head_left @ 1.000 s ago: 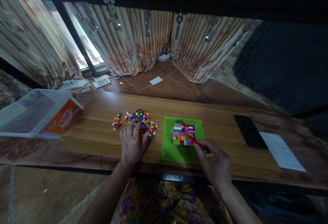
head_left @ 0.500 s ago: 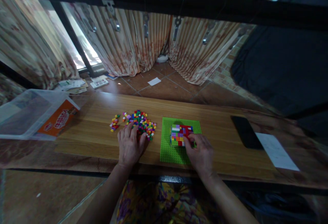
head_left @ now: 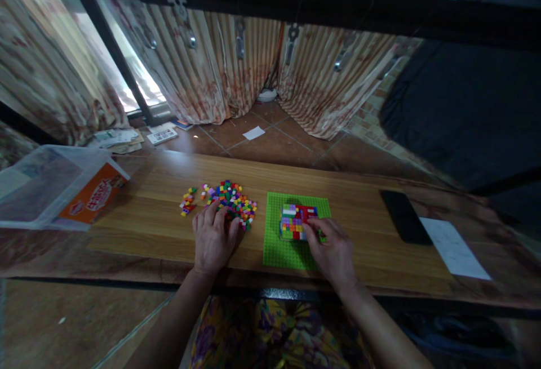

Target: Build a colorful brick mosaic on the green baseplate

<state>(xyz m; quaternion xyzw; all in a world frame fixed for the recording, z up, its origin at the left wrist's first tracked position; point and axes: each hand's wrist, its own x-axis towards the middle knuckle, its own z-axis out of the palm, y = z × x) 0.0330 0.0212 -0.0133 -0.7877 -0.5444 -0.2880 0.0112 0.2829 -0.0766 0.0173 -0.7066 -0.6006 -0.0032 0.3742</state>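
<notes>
A green baseplate (head_left: 282, 248) lies on the wooden table (head_left: 359, 217) with a multicoloured block of small bricks (head_left: 293, 221) built on it. My right hand (head_left: 332, 250) rests on the plate with its fingertips pressed against the block's red right side; whether it holds a brick is hidden. My left hand (head_left: 213, 236) lies flat, fingers spread, on the near edge of a loose pile of coloured bricks (head_left: 232, 197). A smaller cluster of bricks (head_left: 186, 202) sits left of the pile.
A clear plastic tub with an orange label (head_left: 63, 191) lies on its side at the table's left end. A black phone (head_left: 403, 217) and a white sheet (head_left: 454, 248) are at the right. Curtains and a black bar stand behind.
My right hand, which held a red brick near the block's right corner, has moved up onto the block and now presses there. My left hand has stayed on the pile.
</notes>
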